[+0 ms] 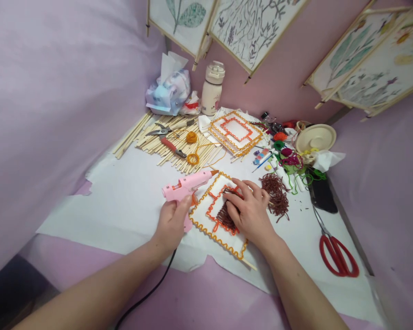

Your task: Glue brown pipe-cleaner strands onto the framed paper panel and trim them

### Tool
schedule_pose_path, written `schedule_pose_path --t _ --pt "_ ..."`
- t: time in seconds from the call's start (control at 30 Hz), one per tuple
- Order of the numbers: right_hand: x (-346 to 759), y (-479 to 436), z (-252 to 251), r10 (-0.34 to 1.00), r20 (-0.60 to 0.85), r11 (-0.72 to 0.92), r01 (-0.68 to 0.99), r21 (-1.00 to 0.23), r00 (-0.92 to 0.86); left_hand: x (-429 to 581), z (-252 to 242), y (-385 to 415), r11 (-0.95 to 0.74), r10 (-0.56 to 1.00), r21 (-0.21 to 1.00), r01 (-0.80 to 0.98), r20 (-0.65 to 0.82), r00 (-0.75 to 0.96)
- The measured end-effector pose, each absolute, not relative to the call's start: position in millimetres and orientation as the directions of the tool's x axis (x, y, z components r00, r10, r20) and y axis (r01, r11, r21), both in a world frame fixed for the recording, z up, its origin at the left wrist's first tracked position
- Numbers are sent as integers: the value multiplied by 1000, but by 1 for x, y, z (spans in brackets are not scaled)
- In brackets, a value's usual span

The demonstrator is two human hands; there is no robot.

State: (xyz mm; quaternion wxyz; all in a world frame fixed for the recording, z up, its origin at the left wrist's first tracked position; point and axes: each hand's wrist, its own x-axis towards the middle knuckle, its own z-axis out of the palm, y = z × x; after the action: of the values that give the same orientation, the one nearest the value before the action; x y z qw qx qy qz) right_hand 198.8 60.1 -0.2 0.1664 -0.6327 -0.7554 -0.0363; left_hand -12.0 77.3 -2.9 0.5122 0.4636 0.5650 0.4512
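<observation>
My left hand [172, 221] grips a pink hot glue gun [186, 185], nozzle pointing right over a white square panel [216, 229] edged in orange cord. My right hand [249, 208] rests on that panel with fingers curled, pressing short brown yarn pieces [224, 215] into the inner orange square. A loose pile of brown yarn pieces [277, 195] lies just right of my right hand. The glue gun's black cable [147, 293] trails toward me.
Red-handled scissors [337, 254] lie at the right. Behind are bamboo sticks [165, 140], pliers [167, 137], orange cord coils [192, 158], finished cord panels [236, 133], coloured yarn [291, 160], a cream bowl [316, 137], a bottle [211, 89] and a tissue pack [168, 89].
</observation>
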Motion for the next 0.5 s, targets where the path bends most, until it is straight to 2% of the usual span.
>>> schedule_pose_path --t 0.13,0.37,0.5 --pt "198 59 1 946 308 159 975 -158 -104 -11 0 77 139 990 989 56 -140 6" --pt "196 58 3 949 272 207 966 -157 -160 -11 8 79 129 992 986 105 -128 -14" --pt "194 51 11 947 295 179 970 -164 -125 -12 9 81 123 992 981 147 -121 -22"
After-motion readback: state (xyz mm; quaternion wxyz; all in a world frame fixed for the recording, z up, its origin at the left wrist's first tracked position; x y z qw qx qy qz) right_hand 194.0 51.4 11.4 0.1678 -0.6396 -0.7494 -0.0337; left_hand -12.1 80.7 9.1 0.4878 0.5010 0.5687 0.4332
